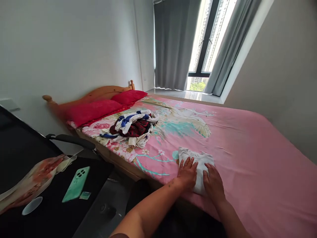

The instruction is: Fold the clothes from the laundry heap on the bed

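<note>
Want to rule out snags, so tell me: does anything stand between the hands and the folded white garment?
Nothing visible does: the left hand and right hand both rest directly on the folded white garment, which lies on the pink floral bedsheet. The clothes pile lies apart, nearer the red pillows.

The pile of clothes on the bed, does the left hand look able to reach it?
Probably yes, perhaps by leaning: only flat bedsheet lies between the left hand, resting on the white garment, and the pile of clothes.
</note>
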The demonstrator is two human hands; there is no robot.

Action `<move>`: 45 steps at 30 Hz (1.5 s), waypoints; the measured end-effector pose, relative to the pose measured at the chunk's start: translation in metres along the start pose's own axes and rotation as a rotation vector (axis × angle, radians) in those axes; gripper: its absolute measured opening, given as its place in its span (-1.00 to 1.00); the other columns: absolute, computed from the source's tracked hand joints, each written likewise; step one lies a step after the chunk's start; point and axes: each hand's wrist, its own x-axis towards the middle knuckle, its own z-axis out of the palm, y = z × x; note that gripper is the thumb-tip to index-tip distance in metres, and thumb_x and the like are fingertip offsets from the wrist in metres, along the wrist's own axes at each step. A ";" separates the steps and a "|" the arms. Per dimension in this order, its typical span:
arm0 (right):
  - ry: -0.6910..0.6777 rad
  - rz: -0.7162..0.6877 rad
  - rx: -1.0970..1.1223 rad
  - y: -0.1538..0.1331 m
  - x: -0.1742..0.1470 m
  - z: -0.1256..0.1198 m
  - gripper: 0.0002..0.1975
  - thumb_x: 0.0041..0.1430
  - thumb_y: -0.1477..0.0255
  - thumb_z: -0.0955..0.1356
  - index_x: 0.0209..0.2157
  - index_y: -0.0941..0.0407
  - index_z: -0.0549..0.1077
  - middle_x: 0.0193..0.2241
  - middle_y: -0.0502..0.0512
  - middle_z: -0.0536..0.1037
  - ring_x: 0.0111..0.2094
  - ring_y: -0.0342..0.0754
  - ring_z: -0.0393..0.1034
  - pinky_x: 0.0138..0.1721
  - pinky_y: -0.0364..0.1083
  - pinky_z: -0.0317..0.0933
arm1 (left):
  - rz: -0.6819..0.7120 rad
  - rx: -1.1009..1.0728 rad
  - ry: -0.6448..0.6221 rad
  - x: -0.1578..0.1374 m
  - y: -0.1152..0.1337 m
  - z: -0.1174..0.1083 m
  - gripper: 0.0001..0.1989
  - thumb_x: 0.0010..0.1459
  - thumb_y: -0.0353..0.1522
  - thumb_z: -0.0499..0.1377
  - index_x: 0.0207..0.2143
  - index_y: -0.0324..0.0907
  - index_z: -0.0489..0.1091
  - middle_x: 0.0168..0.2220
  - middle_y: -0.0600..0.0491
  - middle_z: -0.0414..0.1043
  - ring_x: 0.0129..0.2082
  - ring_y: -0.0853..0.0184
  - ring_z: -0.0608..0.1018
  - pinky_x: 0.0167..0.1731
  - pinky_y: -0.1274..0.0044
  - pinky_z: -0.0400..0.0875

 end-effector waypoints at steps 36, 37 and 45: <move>-0.068 0.590 0.321 0.045 0.024 0.026 -0.25 -0.02 0.11 0.30 0.14 0.24 0.16 0.15 0.33 0.24 0.17 0.14 0.12 0.18 0.04 0.01 | -0.500 -0.789 0.112 -0.009 -0.091 -0.003 -0.64 -0.07 -0.19 0.23 -0.23 -0.21 0.42 -0.17 -0.10 0.49 -0.15 0.18 0.52 -0.10 0.38 0.38; -0.123 0.666 0.417 0.049 0.032 0.019 -0.30 -0.04 0.15 0.32 0.10 0.23 0.21 0.11 0.32 0.29 0.12 0.14 0.19 0.13 0.03 0.09 | -0.547 -0.881 0.053 -0.002 -0.084 -0.001 -0.64 -0.11 -0.18 0.26 -0.28 -0.21 0.43 -0.21 -0.09 0.50 -0.16 0.17 0.52 -0.12 0.40 0.39; -0.415 0.825 0.865 0.046 0.072 -0.005 -0.65 -0.14 0.35 0.40 -0.27 0.22 0.44 -0.40 0.18 0.55 -0.44 0.02 0.43 -0.42 -0.04 0.31 | -0.752 -1.125 -0.194 0.072 -0.068 -0.018 -0.70 -0.15 -0.18 0.28 -0.42 -0.19 0.40 -0.46 -0.02 0.49 -0.38 0.16 0.56 -0.33 0.38 0.42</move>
